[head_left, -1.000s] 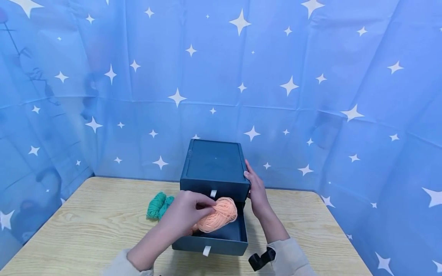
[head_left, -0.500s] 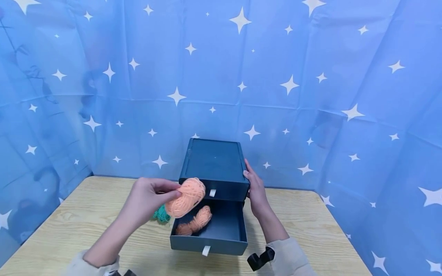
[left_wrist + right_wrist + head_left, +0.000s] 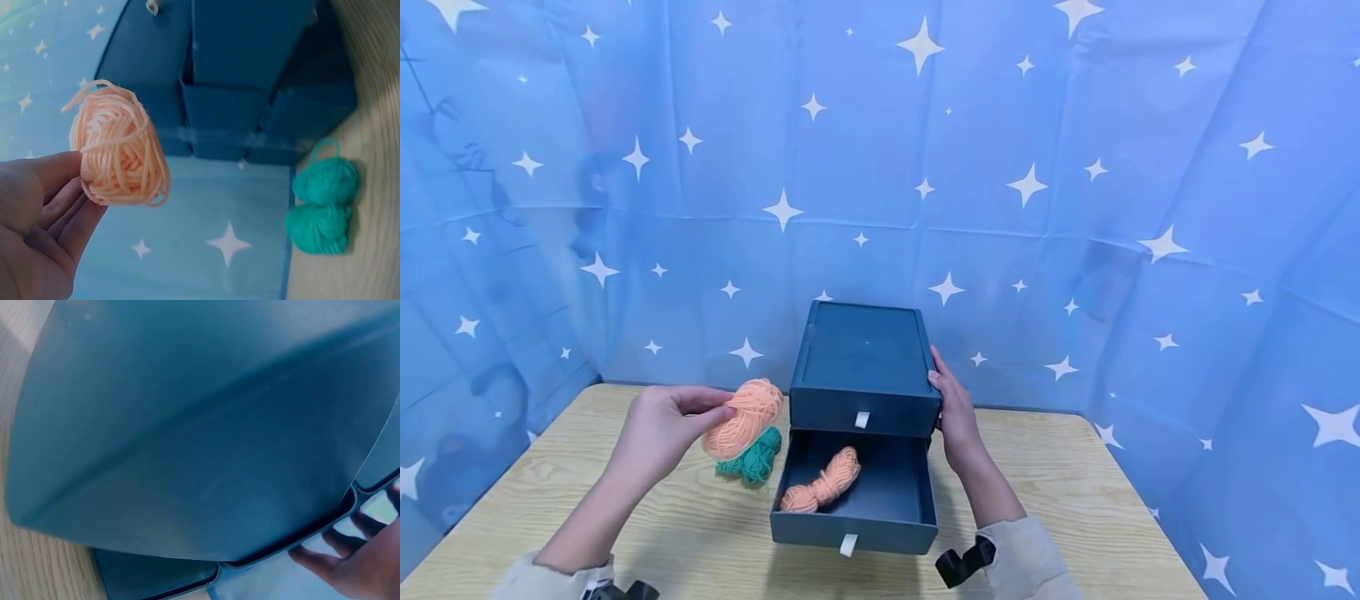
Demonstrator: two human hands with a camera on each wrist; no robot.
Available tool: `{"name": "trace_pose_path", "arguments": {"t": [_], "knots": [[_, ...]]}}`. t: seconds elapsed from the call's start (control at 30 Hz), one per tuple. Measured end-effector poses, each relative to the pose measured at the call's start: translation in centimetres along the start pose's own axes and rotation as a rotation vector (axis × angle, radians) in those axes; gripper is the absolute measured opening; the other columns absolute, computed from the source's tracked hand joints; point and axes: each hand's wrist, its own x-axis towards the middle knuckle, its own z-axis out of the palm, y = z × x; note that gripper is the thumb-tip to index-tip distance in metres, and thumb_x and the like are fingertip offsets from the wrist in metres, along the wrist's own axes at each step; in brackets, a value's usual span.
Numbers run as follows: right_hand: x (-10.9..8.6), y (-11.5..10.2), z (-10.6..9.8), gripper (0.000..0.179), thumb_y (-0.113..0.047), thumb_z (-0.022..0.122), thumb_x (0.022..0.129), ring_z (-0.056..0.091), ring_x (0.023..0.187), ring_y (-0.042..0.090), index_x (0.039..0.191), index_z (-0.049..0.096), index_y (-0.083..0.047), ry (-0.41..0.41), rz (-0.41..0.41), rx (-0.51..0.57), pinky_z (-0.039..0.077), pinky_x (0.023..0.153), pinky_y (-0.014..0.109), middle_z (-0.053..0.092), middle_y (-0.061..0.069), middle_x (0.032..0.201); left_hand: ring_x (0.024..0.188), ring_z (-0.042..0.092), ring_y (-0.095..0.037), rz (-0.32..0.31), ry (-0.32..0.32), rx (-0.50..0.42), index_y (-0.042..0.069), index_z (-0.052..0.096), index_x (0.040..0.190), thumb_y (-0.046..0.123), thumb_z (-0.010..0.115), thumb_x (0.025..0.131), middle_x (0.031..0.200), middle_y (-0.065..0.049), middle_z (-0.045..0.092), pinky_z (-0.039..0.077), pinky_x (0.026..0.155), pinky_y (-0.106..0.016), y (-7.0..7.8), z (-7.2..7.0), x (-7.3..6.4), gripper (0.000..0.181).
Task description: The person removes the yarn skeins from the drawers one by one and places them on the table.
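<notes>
A two-drawer dark blue storage box point(image 3: 865, 346) stands on the table, its lower drawer point(image 3: 887, 533) pulled out. My left hand point(image 3: 658, 429) pinches a peach yarn ball point(image 3: 745, 419) between thumb and fingers, in the air left of the box. A loose strand curls from that ball in the left wrist view. Below it on the table lies green yarn point(image 3: 762, 460), two bundles side by side point(image 3: 322, 203). Another peach yarn skein point(image 3: 835, 481), narrowed at its middle, lies in the drawer's left part. My right hand point(image 3: 958, 417) rests against the box's right side, fingers extended.
White pull tabs point(image 3: 848, 545) hang on both drawer fronts. The upper drawer point(image 3: 827, 410) is closed. Behind the wooden table point(image 3: 1037, 483) hangs a blue curtain point(image 3: 865, 167) with white stars.
My left hand has lifted the peach yarn ball from the lower drawer and carried it left, over the green yarn. The skein in the drawer came into view. My right hand stays put.
</notes>
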Motion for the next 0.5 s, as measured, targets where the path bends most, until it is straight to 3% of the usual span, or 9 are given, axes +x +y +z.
{"name": "trace_pose_path", "arguments": {"t": [0.27, 0.5], "knots": [[-0.2, -0.2, 0.0, 0.058, -0.045, 0.035, 0.106, 0.017, 0.157, 0.039, 0.161, 0.021, -0.036, -0.007, -0.009, 0.021, 0.027, 0.114, 0.075, 0.015, -0.002, 0.171, 0.091, 0.075, -0.025, -0.028, 0.1, 0.07, 0.004, 0.079, 0.107, 0.022, 0.077, 0.09, 0.1, -0.014, 0.079, 0.053, 0.062, -0.021, -2.0, 0.0, 0.5, 0.024], [-0.1, 0.0, -0.1, 0.056, -0.046, 0.034, 0.106, 0.02, 0.156, 0.041, 0.161, 0.021, -0.039, -0.009, -0.009, 0.017, 0.028, 0.115, 0.073, 0.015, -0.001, 0.171, 0.085, 0.074, -0.025, -0.036, 0.174, 0.126, 0.002, 0.079, 0.104, 0.015, 0.076, 0.09, 0.097, -0.016, 0.079, 0.052, 0.059, -0.019, -4.6, 0.6, 1.3, 0.02]]}}
